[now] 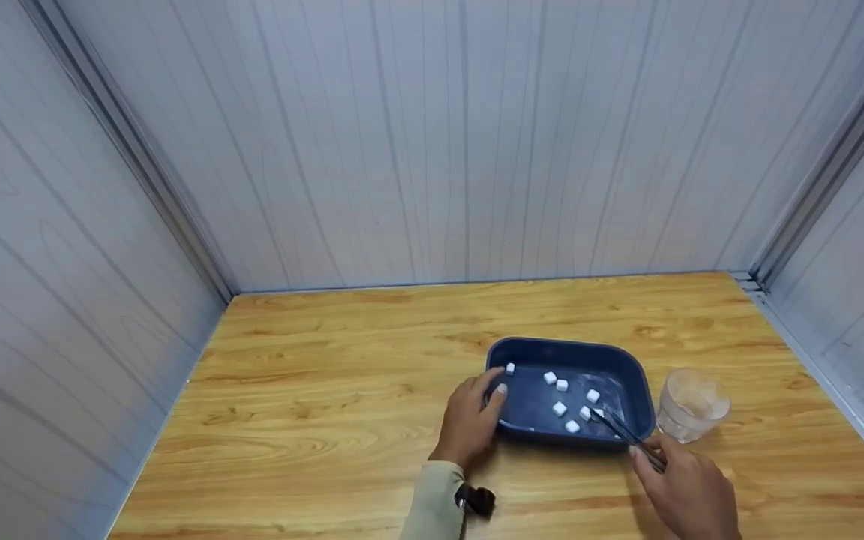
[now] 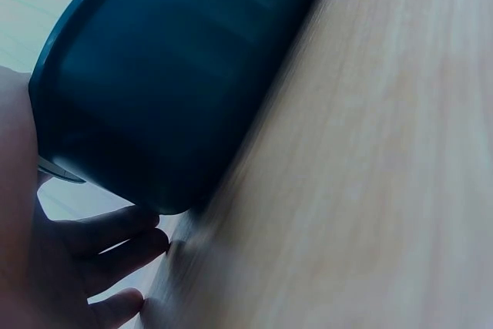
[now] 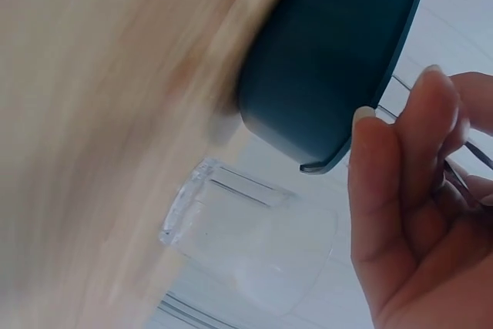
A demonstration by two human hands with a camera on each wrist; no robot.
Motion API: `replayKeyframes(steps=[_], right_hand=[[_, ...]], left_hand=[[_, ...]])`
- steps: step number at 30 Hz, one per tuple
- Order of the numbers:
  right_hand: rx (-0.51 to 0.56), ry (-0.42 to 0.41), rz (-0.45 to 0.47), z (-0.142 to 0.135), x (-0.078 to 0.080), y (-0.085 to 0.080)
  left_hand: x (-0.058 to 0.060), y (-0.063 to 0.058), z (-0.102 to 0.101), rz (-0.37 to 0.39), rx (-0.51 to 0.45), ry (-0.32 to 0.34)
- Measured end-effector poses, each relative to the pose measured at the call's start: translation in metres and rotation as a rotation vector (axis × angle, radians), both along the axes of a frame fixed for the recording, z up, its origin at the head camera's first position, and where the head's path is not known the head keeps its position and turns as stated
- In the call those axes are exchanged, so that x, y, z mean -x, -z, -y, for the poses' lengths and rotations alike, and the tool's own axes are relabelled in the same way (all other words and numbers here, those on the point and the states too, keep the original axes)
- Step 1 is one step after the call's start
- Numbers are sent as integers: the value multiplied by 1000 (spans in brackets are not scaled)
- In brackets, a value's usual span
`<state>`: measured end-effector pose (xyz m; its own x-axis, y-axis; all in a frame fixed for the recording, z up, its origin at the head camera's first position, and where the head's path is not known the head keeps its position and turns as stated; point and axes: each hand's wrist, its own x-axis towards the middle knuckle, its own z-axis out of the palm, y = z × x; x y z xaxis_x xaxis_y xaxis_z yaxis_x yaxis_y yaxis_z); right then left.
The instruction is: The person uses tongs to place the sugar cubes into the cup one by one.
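A dark blue rectangular tray (image 1: 528, 397) lies on the table with several small white cubes (image 1: 559, 409) scattered over its floor. My left hand (image 1: 469, 416) holds the tray at its left end, thumb over the rim; in the left wrist view its other fingers (image 2: 115, 260) reach the outer wall near the base. Past the tray's near right corner, my right hand (image 1: 687, 487) grips dark metal tweezers (image 1: 631, 436). The tweezers slant over the near rim, and their tips are right at two cubes close together. In the right wrist view the curled fingers (image 3: 377, 175) partly hide the tweezers.
Just right of the tray, close to my right hand, stands a clear glass (image 1: 691, 405). The wood-grain table (image 1: 312, 412) is bounded by pale panelled walls (image 1: 417, 150) at the back and both sides.
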<state>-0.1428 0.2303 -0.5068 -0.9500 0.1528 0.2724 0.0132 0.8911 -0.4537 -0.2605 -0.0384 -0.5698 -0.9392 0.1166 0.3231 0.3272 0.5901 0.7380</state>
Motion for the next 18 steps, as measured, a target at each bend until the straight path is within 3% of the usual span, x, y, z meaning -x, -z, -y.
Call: replayKeyframes(steps=[18], right_hand=[[-20, -1, 81, 0, 11, -12]], left_hand=[[1, 1, -1, 45, 34, -16]])
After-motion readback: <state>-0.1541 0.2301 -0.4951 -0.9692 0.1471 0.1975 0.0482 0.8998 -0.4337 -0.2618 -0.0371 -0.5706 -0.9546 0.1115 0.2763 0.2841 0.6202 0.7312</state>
